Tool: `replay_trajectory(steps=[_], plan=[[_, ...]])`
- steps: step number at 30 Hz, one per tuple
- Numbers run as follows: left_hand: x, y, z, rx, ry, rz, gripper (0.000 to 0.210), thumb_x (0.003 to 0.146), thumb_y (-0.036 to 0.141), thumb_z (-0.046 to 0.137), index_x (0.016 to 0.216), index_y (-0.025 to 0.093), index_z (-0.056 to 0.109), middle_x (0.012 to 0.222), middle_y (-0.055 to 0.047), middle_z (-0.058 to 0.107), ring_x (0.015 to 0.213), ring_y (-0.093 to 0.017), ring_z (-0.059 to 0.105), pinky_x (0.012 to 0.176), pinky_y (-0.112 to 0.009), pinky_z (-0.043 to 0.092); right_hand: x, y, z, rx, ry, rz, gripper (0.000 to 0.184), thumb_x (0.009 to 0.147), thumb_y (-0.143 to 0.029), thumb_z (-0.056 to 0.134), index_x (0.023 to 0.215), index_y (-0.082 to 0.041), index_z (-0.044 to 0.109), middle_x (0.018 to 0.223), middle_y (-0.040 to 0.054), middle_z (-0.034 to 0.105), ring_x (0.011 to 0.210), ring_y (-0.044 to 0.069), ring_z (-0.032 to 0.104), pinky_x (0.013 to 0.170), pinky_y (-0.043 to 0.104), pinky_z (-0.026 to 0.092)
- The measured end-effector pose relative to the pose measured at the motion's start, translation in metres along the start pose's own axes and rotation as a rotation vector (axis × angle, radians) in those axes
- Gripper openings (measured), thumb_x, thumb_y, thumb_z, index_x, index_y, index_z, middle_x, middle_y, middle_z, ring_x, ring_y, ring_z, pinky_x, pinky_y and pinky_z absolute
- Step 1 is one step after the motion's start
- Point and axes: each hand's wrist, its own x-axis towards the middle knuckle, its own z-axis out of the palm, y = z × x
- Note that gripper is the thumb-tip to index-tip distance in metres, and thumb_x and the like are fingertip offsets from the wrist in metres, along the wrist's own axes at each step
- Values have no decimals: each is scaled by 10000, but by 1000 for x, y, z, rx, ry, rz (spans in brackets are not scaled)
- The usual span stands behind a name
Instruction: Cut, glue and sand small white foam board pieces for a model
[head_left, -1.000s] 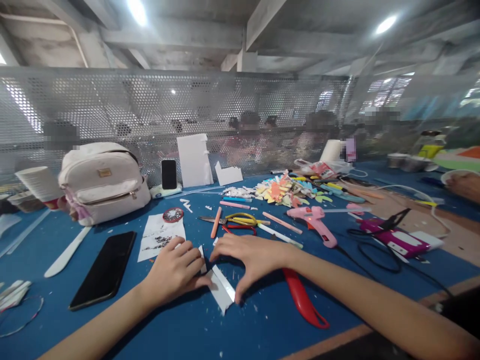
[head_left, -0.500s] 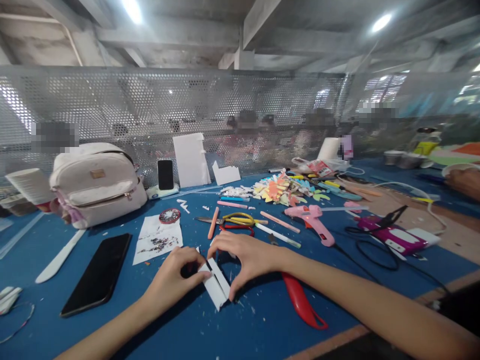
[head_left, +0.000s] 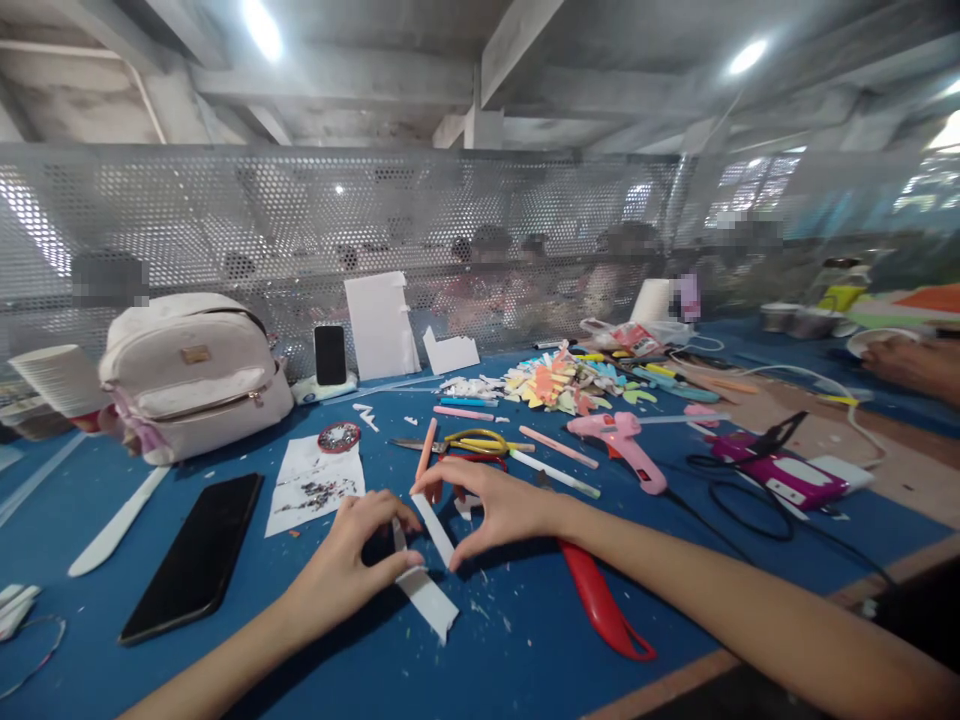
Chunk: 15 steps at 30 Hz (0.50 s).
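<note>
Part-hiding white piece (head_left: 430, 602): left hand (head_left: 351, 548)

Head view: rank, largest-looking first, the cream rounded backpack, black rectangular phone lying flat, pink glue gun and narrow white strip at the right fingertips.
Largest: cream backpack
flat-lying phone
pink glue gun
Smallest: white strip
</note>
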Motion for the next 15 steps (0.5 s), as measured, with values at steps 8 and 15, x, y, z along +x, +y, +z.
replay_trajectory(steps=[8, 15], plan=[[3, 1, 6, -186, 146, -120, 306, 855, 490, 602, 866, 194, 680, 808, -25, 679, 821, -215, 619, 803, -306, 435, 3, -18, 11, -121, -33, -34, 570, 861, -352, 756, 1350, -190, 514, 1138, 113, 641, 1063, 264, 568, 939, 385, 428], [2, 9, 7, -269, 175, -122, 274, 799, 465, 674, 773, 194, 702, 752, -18, 686, 766, -185, 605, 751, -265, 438, 4, -28, 11, -30, 90, 54, 365, 951, -539, 596, 1043, -187, 574, 898, 28, 584, 798, 181, 541, 703, 267, 393]])
